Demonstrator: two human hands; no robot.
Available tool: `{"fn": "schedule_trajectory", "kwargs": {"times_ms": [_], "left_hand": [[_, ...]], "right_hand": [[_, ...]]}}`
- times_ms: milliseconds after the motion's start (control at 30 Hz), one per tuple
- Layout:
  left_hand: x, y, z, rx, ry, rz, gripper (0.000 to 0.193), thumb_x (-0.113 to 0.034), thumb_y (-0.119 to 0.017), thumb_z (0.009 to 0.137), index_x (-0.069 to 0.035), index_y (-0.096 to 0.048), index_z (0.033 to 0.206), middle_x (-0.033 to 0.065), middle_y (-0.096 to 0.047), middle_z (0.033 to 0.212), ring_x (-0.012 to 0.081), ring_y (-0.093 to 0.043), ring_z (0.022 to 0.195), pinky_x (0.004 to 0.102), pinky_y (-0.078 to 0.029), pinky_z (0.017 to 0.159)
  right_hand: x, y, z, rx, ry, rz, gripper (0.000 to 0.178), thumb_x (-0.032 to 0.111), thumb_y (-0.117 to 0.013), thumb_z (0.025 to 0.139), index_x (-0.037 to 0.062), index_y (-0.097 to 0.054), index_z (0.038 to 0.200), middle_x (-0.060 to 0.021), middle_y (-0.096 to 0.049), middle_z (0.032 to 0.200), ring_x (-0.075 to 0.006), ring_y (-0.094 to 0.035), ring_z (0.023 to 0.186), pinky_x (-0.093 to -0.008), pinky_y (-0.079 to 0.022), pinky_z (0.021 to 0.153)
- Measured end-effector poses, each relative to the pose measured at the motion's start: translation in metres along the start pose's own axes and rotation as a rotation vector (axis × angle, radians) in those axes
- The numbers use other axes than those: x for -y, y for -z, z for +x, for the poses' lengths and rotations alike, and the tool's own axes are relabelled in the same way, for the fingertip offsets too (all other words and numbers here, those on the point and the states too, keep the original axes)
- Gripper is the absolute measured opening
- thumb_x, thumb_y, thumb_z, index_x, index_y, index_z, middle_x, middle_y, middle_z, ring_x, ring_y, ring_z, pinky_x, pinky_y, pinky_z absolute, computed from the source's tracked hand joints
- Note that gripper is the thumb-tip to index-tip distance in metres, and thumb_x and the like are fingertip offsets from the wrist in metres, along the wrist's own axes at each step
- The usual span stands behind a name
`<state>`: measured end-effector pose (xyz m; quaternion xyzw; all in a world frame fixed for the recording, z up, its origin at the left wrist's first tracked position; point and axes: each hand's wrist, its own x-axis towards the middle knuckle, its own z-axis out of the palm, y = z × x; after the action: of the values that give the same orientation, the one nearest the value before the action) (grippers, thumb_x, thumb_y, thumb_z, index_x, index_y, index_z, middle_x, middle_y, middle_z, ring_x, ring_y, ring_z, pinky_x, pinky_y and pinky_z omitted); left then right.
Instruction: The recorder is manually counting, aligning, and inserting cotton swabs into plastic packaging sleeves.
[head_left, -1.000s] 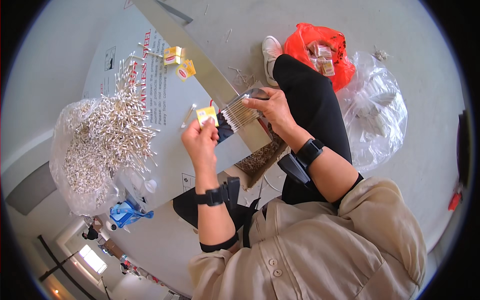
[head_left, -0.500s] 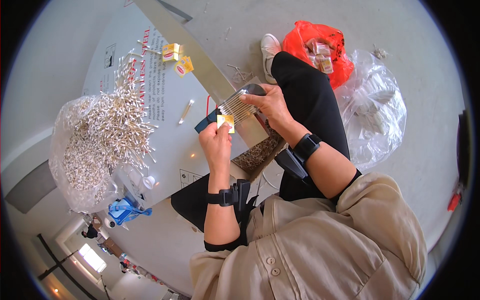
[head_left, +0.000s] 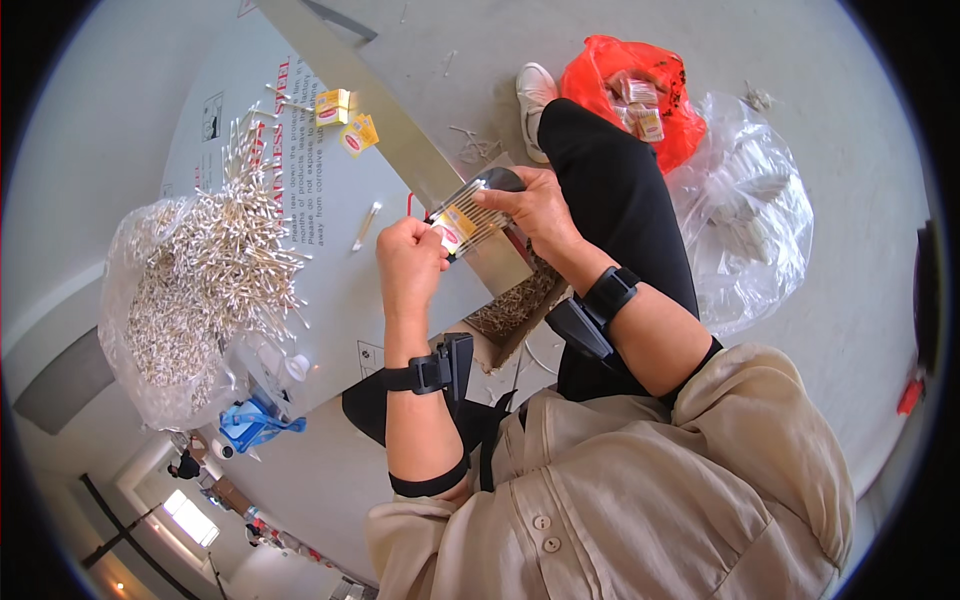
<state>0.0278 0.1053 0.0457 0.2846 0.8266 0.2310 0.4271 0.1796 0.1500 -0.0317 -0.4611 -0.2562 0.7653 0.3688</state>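
Observation:
Above the table edge, my right hand grips a clear plastic pouch of cotton swabs, thumb across its top. A yellow-and-white card lies at the pouch's left end, over or within the plastic; I cannot tell which. My left hand is closed at that same end, its fingertips pinching the pouch or card edge. On the table, left of my hands, rests a small bundle of swabs. Farther off are a stack of yellow cards and a few loose cards.
A big heap of cotton swabs spills from a clear bag at the left. Below my hands is a cardboard box with swabs inside. On the floor at right stand a red bag with packs and a clear bag.
My left hand has brought the yellow card from below the pouch onto or into its left end. The left fingers now pinch at that end; the right hand keeps its grip.

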Motion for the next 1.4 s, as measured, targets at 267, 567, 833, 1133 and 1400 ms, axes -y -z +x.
{"fn": "schedule_trajectory", "kwargs": {"times_ms": [267,567,833,1133,1400], "left_hand": [[-0.001,0.003,-0.004,-0.045,0.002,-0.054,0.014,-0.003,-0.061,0.090,0.002,-0.062,0.077,0.0063,-0.064,0.066,0.0110,-0.058,0.052,0.0237,-0.046,0.047],[0.006,-0.006,0.007,-0.055,-0.089,-0.121,0.010,-0.001,-0.064,0.088,0.002,-0.063,0.078,0.0045,-0.062,0.064,0.0084,-0.055,0.052,0.0230,-0.045,0.048],[0.030,-0.028,0.016,-0.200,-0.208,-0.062,0.013,-0.004,-0.066,0.082,0.004,-0.062,0.073,0.0064,-0.060,0.061,0.0130,-0.053,0.055,0.0308,-0.045,0.055],[0.026,-0.029,0.001,-0.292,-0.300,0.048,0.017,-0.006,-0.067,0.085,0.002,-0.058,0.073,0.0077,-0.059,0.060,0.0171,-0.054,0.052,0.0325,-0.046,0.055],[0.070,-0.002,-0.004,-0.574,-0.510,0.028,0.007,-0.003,-0.067,0.085,-0.002,-0.062,0.089,0.0080,-0.062,0.076,0.0175,-0.058,0.065,0.0316,-0.048,0.061]], "right_hand": [[0.000,-0.001,0.000,-0.022,-0.045,0.071,0.015,0.015,-0.076,0.087,0.0009,-0.073,0.085,0.0000,-0.068,0.072,-0.0057,-0.057,0.060,-0.0241,-0.046,0.055],[-0.002,-0.003,0.000,-0.037,-0.025,0.063,0.015,0.013,-0.074,0.087,0.0000,-0.071,0.080,0.0003,-0.064,0.067,-0.0065,-0.053,0.057,-0.0262,-0.044,0.052],[0.000,-0.001,0.000,-0.023,-0.026,0.034,0.016,0.016,-0.076,0.087,0.0009,-0.073,0.084,-0.0007,-0.068,0.072,-0.0062,-0.057,0.060,-0.0244,-0.046,0.055],[0.003,-0.004,-0.004,-0.022,-0.021,0.079,0.015,0.016,-0.075,0.087,0.0015,-0.073,0.084,0.0005,-0.067,0.071,-0.0066,-0.056,0.060,-0.0245,-0.046,0.056],[-0.003,0.012,0.006,-0.252,0.357,-0.208,0.025,0.018,-0.075,0.086,-0.0030,-0.065,0.096,-0.0031,-0.063,0.083,-0.0094,-0.054,0.073,-0.0258,-0.047,0.068]]}}
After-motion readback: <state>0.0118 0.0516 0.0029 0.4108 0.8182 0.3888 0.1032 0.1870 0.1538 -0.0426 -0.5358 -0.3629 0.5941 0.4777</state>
